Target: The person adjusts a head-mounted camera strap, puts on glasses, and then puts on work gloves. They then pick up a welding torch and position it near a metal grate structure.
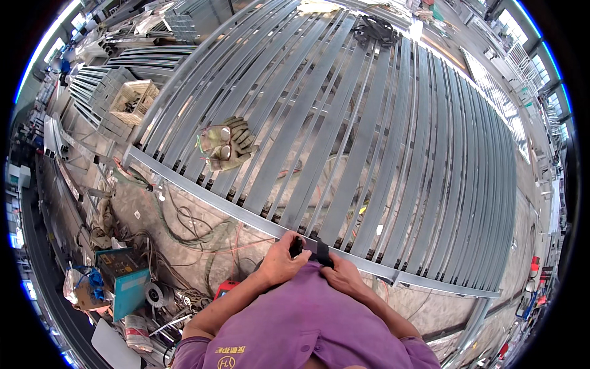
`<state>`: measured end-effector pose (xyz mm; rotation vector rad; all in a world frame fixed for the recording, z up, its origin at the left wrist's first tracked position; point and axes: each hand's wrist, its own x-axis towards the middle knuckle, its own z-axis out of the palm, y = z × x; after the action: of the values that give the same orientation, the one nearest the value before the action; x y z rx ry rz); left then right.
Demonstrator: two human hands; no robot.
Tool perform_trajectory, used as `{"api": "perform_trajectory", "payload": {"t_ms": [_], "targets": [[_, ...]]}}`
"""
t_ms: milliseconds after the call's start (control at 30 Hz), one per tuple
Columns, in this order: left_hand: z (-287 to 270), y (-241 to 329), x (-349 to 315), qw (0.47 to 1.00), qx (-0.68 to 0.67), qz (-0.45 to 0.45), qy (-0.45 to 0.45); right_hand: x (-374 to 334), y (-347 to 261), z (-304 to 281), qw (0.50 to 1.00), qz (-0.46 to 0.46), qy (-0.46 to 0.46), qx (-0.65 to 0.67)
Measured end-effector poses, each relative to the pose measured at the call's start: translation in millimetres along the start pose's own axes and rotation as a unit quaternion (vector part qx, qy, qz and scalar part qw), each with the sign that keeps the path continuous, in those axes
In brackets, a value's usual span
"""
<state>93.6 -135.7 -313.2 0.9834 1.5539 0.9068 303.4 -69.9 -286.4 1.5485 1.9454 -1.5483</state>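
The left hand (284, 259) had its fingers curled round a small black piece (296, 246), its kind unclear, thumb and forefinger bent close about it. The right hand (342, 273) gripped a flat black strap (322, 253) between thumb and bent fingers. Both things were at the waist, at the lower hem of a purple buttoned shirt (301, 313) — just beside the near rail of a grey slatted metal frame (448, 285). Yellow lettering (230, 350) and a round yellow emblem (226, 363) stood upside down on the shirt. A cream plastic crate (149, 99) at far left held small dark pieces, too indistinct to name.
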Motion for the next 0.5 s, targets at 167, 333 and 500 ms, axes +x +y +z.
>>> {"api": "perform_trajectory", "payload": {"t_ms": [167, 333, 500], "targets": [[0.9, 29.7, 1.4, 0.996, 0.066, -0.021, -0.064, 2.3, 3.9, 3.1, 0.999, -0.002, -0.005, -0.043], [8.0, 42.2, 9.4, 0.979, 0.082, -0.071, -0.175, 3.5, 2.0, -1.9, 0.997, -0.004, -0.031, -0.065], [25.5, -11.7, 21.6, 0.984, 0.030, -0.033, -0.175, 2.8, 11.4, 1.0, 0.998, -0.024, 0.021, -0.046]]}}
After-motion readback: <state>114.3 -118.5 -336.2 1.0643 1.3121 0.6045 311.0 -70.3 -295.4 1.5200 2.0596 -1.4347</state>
